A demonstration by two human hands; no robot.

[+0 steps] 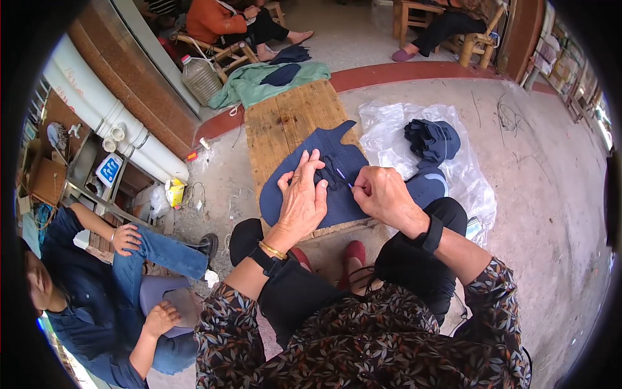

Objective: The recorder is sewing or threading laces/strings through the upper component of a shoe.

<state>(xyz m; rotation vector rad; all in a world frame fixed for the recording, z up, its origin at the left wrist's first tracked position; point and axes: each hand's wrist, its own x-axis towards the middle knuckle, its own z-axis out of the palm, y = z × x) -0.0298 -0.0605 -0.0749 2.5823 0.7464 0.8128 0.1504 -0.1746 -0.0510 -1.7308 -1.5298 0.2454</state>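
Observation:
A dark blue fabric piece (285,194) with a pointed tab lies on the near end of the wooden bench (269,123). My left hand (301,194) rests flat on it, its fingers stretched out and somewhat apart. Beside it, my right hand (387,200) is closed in a pinch at the fabric's right side. From its fingertips sticks a thin purple-blue stick-like tool (350,186), too small to tell its exact kind. Dark thread or a loose strip (329,172) lies on the fabric between my hands.
A clear plastic sheet (382,123) on the right holds a stack of dark blue fabric pieces (433,139). Green cloth (236,87) drapes over the bench's far end, near a large plastic jug (201,81). A person (84,292) sits close on my left; others sit beyond.

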